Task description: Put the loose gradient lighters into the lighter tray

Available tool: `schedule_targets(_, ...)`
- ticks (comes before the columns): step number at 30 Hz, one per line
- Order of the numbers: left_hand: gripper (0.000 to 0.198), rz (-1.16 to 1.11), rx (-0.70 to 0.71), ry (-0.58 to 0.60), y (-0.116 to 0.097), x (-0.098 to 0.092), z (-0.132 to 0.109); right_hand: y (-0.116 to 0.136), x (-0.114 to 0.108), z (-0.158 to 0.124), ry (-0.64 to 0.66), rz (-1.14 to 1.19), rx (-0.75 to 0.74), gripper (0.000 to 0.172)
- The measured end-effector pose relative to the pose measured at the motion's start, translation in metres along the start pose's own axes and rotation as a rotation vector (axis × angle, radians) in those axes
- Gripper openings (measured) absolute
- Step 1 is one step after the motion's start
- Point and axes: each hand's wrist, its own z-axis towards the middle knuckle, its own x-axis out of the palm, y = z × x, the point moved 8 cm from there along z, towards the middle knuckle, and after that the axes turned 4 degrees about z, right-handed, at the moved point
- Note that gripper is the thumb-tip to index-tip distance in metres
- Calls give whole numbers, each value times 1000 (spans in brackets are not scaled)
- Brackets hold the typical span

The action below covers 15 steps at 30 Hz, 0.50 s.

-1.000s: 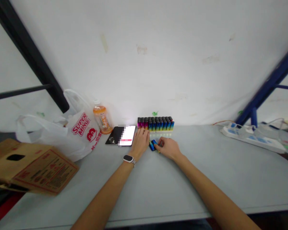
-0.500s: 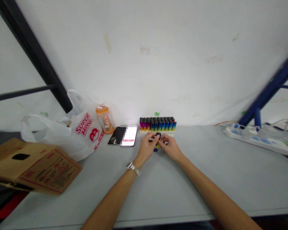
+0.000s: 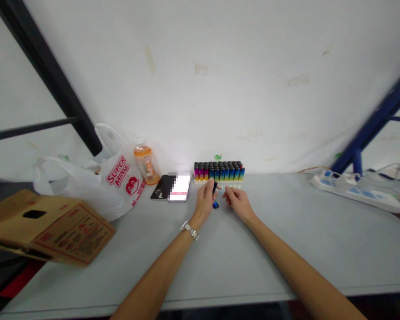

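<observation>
My left hand [image 3: 205,199], with a silver watch on its wrist, is closed round a dark blue cylinder [image 3: 215,204] like a small lighter or battery. To its right, a short gap away, my right hand [image 3: 236,201] has its fingers curled together; whether anything small is between them cannot be made out. Just behind both hands, rows of similar coloured cylinders [image 3: 220,172], pink, blue and yellow with black tops, stand upright in a pale tray [image 3: 231,182] against the wall.
A tablet or phone [image 3: 162,187] with a bright screen lies left of the rows. Further left are an orange bottle [image 3: 147,166], a white plastic bag [image 3: 120,184] and a cardboard box [image 3: 70,235]. A power strip [image 3: 363,193] lies at the right.
My right hand has come away from the cylinder and moved slightly right. My left hand still holds it, now turned so less of its yellow part shows.
</observation>
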Motion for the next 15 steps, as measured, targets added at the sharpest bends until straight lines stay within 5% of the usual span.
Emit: schedule_targets(15,52,15,-118,-85,5,-7,1,-3,3,0,48,-38,14,55)
